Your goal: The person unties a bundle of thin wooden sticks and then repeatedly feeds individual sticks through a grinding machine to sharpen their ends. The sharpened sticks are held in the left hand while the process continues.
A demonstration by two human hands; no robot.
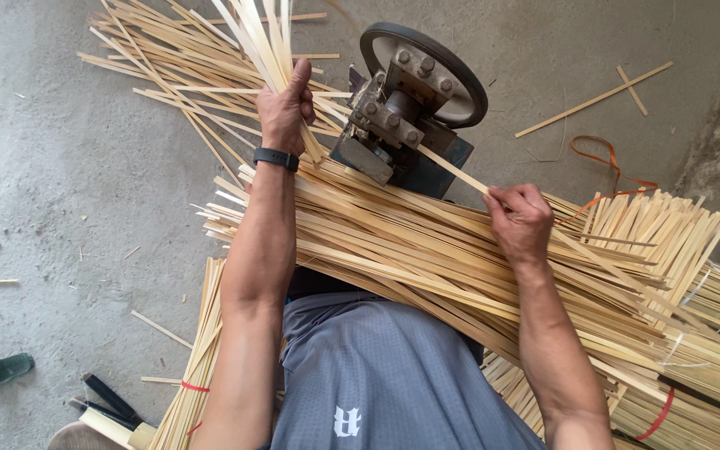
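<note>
Two bare hands work over a lapful of split bamboo strips (pixel 427 250). At about three o'clock the right hand (pixel 520 221) pinches a single bamboo strip (pixel 452 169) between thumb and closed fingers. That strip's long axis runs from the fingers up toward ten o'clock, straight into the small blue machine (pixel 397 137) with its bolted head and black-rimmed wheel (pixel 460 79). The strip's far end sits at the machine's mouth, so the right hand is clearly the nearer one to it.

Up at twelve o'clock the left hand (pixel 287 104), a black wristband (pixel 276 158) on its wrist, is clenched around a sheaf of thin strips (pixel 260 42) that fans upward out of the frame. More loose strips (pixel 168 75) lie scattered behind it at eleven o'clock.

Tied bundles (pixel 685 367) with red bands are stacked at four o'clock, and another bundle (pixel 189 383) lies at seven o'clock beside the person's grey shirt (pixel 377 383). An orange strap (pixel 602 162) curls on the floor at two o'clock. The rough concrete floor (pixel 60 200) is littered with slivers; a green sandal (pixel 3 368) sits at eight o'clock.
</note>
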